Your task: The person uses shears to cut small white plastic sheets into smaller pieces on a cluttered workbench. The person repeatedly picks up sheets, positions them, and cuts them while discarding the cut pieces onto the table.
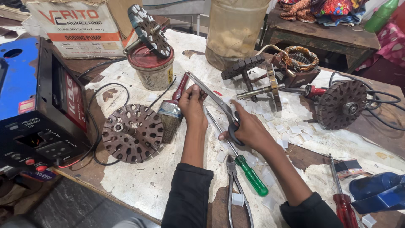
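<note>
So the scissors (215, 101) are sitting open over the middle of the bench, blades pointing up-left, and the right hand (249, 128) is gripping the loops with fingers curled through. The left hand (192, 101) is pinching a small white strip (201, 95) right at the blades. Honestly, those fingertips are looking too close to the edge, so a nick seems possible. Cut pieces (287, 128) are lying all around, with a brush (171, 114), green screwdriver (249, 173) and rotor (133, 133) nearby.
</note>
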Tool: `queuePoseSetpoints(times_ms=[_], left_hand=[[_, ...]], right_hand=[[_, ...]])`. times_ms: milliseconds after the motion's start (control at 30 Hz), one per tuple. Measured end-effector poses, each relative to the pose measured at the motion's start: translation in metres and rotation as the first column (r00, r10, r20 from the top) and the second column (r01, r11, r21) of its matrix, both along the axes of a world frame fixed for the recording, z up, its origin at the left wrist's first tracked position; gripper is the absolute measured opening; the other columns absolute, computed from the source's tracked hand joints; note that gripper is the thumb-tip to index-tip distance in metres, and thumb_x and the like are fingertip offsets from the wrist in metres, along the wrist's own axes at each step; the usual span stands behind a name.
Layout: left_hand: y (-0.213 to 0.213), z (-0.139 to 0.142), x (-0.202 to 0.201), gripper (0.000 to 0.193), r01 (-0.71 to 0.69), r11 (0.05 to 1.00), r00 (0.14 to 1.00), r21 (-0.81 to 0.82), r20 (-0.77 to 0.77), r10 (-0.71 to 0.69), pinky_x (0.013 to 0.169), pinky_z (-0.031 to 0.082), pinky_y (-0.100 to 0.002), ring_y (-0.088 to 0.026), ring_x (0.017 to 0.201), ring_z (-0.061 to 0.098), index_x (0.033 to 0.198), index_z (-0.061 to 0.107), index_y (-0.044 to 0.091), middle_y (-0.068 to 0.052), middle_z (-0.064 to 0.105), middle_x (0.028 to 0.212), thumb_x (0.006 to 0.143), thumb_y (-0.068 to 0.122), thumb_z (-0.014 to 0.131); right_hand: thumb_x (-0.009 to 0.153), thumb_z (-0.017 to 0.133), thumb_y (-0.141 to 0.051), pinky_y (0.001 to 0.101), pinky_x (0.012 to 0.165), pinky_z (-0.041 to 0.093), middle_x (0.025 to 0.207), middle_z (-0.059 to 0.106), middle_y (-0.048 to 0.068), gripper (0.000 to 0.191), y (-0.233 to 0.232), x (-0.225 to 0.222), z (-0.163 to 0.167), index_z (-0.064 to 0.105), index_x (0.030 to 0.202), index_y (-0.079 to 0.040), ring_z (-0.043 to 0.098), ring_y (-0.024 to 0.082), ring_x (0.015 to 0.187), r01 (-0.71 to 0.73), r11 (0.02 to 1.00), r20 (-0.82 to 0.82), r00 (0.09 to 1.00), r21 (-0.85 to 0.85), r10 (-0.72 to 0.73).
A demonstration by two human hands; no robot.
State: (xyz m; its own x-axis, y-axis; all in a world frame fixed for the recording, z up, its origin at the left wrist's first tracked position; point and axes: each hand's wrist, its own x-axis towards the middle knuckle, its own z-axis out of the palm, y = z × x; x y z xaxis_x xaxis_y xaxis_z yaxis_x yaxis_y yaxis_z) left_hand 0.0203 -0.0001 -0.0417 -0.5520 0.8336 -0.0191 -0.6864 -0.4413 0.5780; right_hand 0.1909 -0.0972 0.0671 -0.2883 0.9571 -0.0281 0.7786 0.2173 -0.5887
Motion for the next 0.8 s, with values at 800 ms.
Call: queuePoseSetpoints(times_ms=[800], left_hand=[[0.015,-0.017,0.001,0.020,0.102,0.993,0.992,0.060,0.073,-0.106,0.082,0.058,-0.033,-0.018,0.093,0.068,0.117,0.062,-0.001,-0.009,0.068,0.106,0.097,0.000,0.060]], right_hand=[[0.058,0.085,-0.067,0.0483,0.091,0.051,0.121,0.061,0.022,0.115,0.000,-0.012,-0.008,0.046,0.147,-0.007,0.064,0.040,0.111,-0.040,0.953,0.150,0.989,0.300,-0.006]])
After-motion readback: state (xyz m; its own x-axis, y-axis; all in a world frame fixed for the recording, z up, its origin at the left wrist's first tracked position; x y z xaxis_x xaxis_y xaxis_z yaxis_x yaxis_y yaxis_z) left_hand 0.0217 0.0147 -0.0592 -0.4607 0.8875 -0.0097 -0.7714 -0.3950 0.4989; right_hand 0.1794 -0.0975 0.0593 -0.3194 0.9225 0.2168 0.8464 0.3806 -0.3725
